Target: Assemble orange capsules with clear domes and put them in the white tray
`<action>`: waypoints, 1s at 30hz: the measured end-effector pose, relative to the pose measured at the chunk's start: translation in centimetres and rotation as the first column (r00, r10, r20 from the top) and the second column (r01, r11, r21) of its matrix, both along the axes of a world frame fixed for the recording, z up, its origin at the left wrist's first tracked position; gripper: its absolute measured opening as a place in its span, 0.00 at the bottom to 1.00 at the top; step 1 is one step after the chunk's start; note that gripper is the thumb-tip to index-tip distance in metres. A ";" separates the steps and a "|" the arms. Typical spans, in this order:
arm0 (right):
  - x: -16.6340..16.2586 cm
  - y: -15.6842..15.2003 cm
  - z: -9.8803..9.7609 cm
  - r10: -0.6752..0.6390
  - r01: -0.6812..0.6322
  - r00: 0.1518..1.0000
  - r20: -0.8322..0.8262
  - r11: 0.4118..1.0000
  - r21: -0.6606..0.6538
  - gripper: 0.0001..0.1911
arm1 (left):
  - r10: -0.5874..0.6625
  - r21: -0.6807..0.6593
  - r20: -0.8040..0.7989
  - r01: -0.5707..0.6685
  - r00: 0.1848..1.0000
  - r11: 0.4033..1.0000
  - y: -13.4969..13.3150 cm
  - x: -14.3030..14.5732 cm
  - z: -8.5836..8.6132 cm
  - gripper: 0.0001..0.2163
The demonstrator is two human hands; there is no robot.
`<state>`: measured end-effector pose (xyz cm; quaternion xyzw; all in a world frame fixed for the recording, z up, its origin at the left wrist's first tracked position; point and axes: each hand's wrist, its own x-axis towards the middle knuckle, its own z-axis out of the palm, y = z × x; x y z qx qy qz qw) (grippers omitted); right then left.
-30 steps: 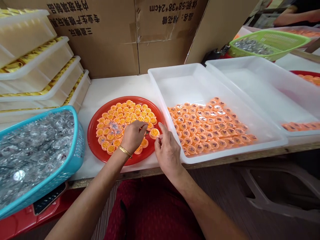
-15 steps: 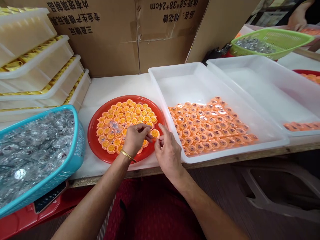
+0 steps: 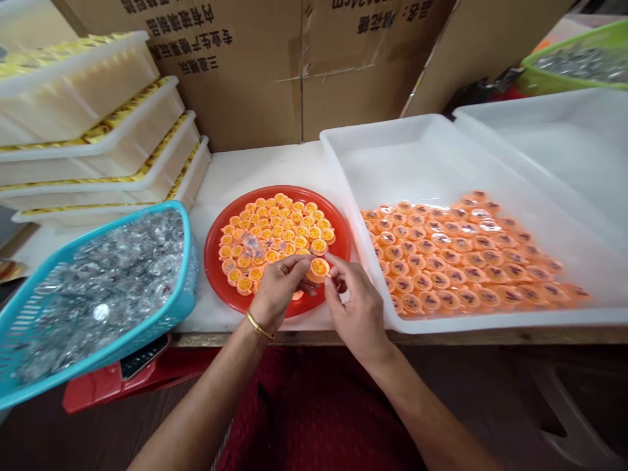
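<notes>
Just above the front edge of a round red tray (image 3: 212, 261), both hands meet at one small orange cup (image 3: 320, 267) with yellow contents. My left hand (image 3: 280, 288), a gold bangle on its wrist, has its thumb and fingers closed at the cup's left side. On the other side, my right hand (image 3: 357, 307) pinches the cup's right edge between thumb and forefinger. Several like cups (image 3: 277, 221) fill the tray, and a few clear plastic pieces (image 3: 252, 244) lie on top of them. Whether my left fingers also hold a clear piece is hidden.
To the right, a white bin (image 3: 417, 144) holds rows of orange cups with dark-patterned tops; a second white bin (image 3: 579, 140) adjoins it. A blue basket (image 3: 189, 261) of clear plastic pieces stands left, before stacked cream crates (image 3: 161, 157). Cardboard (image 3: 353, 98) stands behind.
The view has swung left, so everything sits further right in the picture. Both hands stay at the orange cup, which appears slightly larger and nearer. The co-worker's hand has left the view.
</notes>
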<state>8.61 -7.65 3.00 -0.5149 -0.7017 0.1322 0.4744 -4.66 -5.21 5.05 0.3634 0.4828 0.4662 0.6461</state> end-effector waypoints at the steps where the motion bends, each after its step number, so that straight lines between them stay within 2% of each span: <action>1: 0.1 -0.1 0.0 0.032 -0.032 0.999 0.007 0.999 0.007 0.17 | 0.021 -0.023 0.048 -0.020 0.999 1.000 -0.5 -0.1 -0.2 0.18; 5: 0.7 -0.9 -0.6 0.133 -0.134 0.991 -0.023 0.990 -0.044 0.16 | 0.090 -0.082 0.132 -0.080 0.987 0.993 -2.0 0.4 -0.8 0.18; 8: 1.4 -1.4 -1.1 0.137 -0.161 0.978 -0.154 0.975 -0.155 0.19 | 0.111 -0.077 0.141 -0.101 0.984 0.992 -2.9 1.3 -0.8 0.17; 10: 1.7 -1.6 -1.3 0.146 -0.193 0.964 -0.221 0.959 -0.206 0.17 | 0.101 -0.056 0.117 -0.095 0.988 0.994 -3.4 1.8 -0.8 0.16; 12: 1.8 -1.5 -1.2 0.174 -0.243 0.946 -0.275 0.940 -0.241 0.12 | 0.047 -0.028 0.039 -0.046 0.998 0.999 -3.6 1.6 -0.7 0.16; 14: 1.7 -1.4 -1.1 0.172 -0.272 0.925 -0.339 0.922 -0.276 0.11 | 0.016 0.039 -0.160 -0.010 0.987 0.999 -3.3 0.4 -0.6 0.14; 15: 1.6 -1.3 -1.1 0.155 -0.273 0.917 -0.368 0.916 -0.295 0.11 | 0.034 0.103 -0.323 -0.001 0.946 0.995 -3.0 -0.6 -0.6 0.13; 16: 1.5 -1.2 -1.1 0.137 -0.271 0.910 -0.392 0.910 -0.312 0.12 | 0.095 0.185 -0.506 0.001 0.857 0.983 -2.6 -1.8 -0.6 0.12; 17: 1.4 -1.1 -1.2 0.121 -0.270 0.903 -0.413 0.906 -0.325 0.13 | 0.188 0.288 -0.685 0.025 0.704 0.957 -2.1 -3.1 -0.7 0.10; 18: 1.2 -1.0 -1.4 0.110 -0.273 0.894 -0.434 0.902 -0.334 0.14 | 0.261 0.350 -0.814 0.078 0.518 0.934 -1.6 -4.3 -0.8 0.09; 19: 1.0 -0.8 -1.6 0.104 -0.280 0.883 -0.457 0.899 -0.337 0.16 | 0.303 0.364 -0.889 0.128 0.342 0.923 -1.0 -5.5 -0.9 0.09; 20: 0.9 -0.7 -1.9 0.099 -0.286 0.872 -0.479 0.898 -0.335 0.17 | 0.315 0.350 -0.928 0.178 0.200 0.920 -0.6 -6.3 -1.2 0.09; 22: 0.6 -0.4 -2.3 0.083 -0.295 0.849 -0.521 0.894 -0.337 0.18 | 0.314 0.305 -0.949 0.252 0.003 0.918 0.2 -7.3 -1.8 0.12; 24: 0.6 -0.2 -2.7 0.056 -0.306 0.821 -0.568 0.883 -0.355 0.19 | 0.321 0.281 -0.942 0.292 -0.100 0.914 0.5 -7.3 -2.4 0.13; 26: 0.6 0.0 -2.8 0.024 -0.321 0.790 -0.612 0.868 -0.380 0.19 | 0.336 0.282 -0.930 0.301 -0.146 0.911 0.5 -7.0 -2.9 0.13; 28: 0.8 0.1 -2.8 -0.001 -0.330 0.769 -0.639 0.856 -0.398 0.19 | 0.348 0.297 -0.927 0.291 -0.141 0.909 0.5 -6.7 -3.3 0.12; 30: 0.8 0.2 -2.8 -0.013 -0.336 0.761 -0.649 0.847 -0.411 0.20 | 0.349 0.316 -0.933 0.263 -0.089 0.912 0.5 -6.7 -3.4 0.10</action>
